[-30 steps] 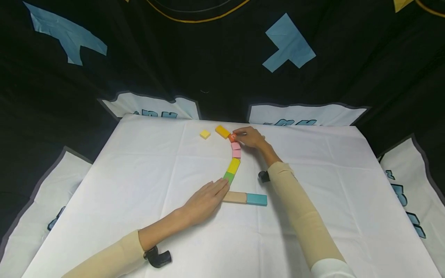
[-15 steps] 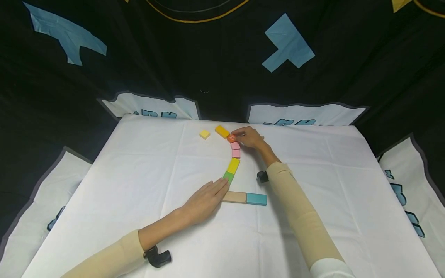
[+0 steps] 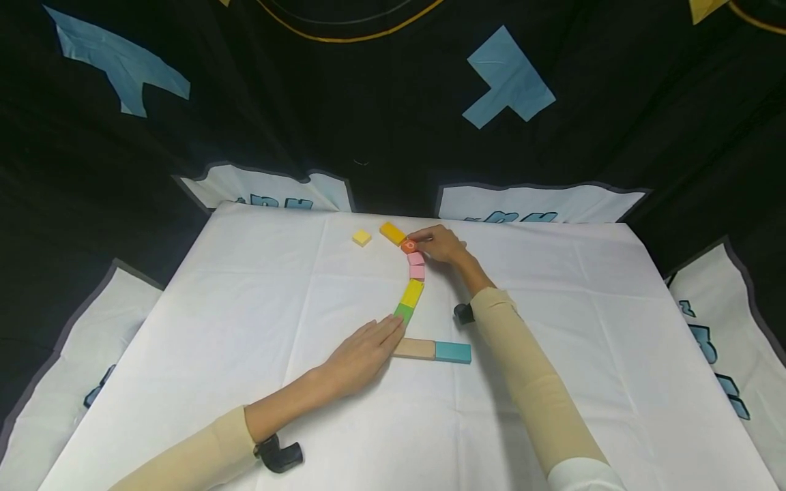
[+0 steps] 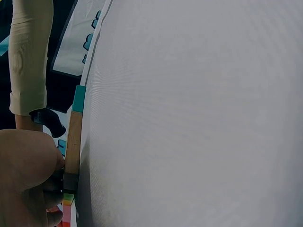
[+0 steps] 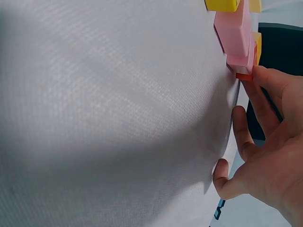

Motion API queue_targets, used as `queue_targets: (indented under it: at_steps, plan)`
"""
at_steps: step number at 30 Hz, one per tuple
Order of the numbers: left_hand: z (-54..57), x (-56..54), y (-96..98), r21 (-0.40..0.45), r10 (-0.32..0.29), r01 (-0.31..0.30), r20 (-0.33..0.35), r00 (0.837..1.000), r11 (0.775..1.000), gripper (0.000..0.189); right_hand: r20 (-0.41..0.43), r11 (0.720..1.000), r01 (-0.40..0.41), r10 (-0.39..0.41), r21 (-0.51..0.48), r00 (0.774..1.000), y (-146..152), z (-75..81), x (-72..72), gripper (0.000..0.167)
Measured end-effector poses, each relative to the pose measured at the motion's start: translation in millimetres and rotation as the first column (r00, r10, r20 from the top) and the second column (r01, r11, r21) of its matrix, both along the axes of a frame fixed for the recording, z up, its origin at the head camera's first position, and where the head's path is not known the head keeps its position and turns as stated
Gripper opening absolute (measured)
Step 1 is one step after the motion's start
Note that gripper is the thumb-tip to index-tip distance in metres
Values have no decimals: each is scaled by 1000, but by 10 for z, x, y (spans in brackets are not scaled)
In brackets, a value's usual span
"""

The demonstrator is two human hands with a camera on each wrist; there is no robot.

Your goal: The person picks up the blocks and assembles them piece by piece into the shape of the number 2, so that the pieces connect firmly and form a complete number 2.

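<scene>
A curved row of toy blocks lies on the white tabletop. At its far end my right hand (image 3: 437, 243) holds an orange-red block (image 3: 409, 246) between thumb and forefinger, the other fingers spread in the right wrist view. An orange block (image 3: 393, 233) touches it on the left; two pink blocks (image 3: 417, 265) come just below. Further down are a yellow block (image 3: 413, 293) and a green block (image 3: 403, 312). My left hand (image 3: 362, 354), fingers extended, rests at the green block's near end, hiding part of the row. From there a wooden block (image 3: 415, 349) and a teal block (image 3: 453, 352) run right.
A small pale-yellow block (image 3: 361, 237) lies apart, left of the orange one. The white cloth-covered table (image 3: 233, 307) ends at a black curtain (image 3: 393, 136) behind. Black wrist mounts (image 3: 279, 455) hang near the table surface.
The orange-red block has turned slightly and shifted a little to the left under my right fingers. My left hand has stayed in place.
</scene>
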State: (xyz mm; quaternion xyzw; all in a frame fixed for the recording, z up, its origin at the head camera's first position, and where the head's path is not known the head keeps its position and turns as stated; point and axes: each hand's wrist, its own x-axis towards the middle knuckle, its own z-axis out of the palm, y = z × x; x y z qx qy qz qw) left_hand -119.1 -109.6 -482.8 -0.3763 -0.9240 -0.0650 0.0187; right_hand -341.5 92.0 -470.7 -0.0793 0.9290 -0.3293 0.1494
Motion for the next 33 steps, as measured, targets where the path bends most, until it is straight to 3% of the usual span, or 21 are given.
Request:
queue_targets:
  at_steps: [19, 33]
  plan:
    - [4, 8, 4, 52, -4, 4, 0, 1000, 999, 47, -23, 1000, 11, -11, -3, 1000, -10, 18, 29, 33]
    - [25, 12, 11, 36, -5, 5, 3, 1000, 999, 47, -51, 1000, -7, 8, 8, 999, 9, 20, 46, 37]
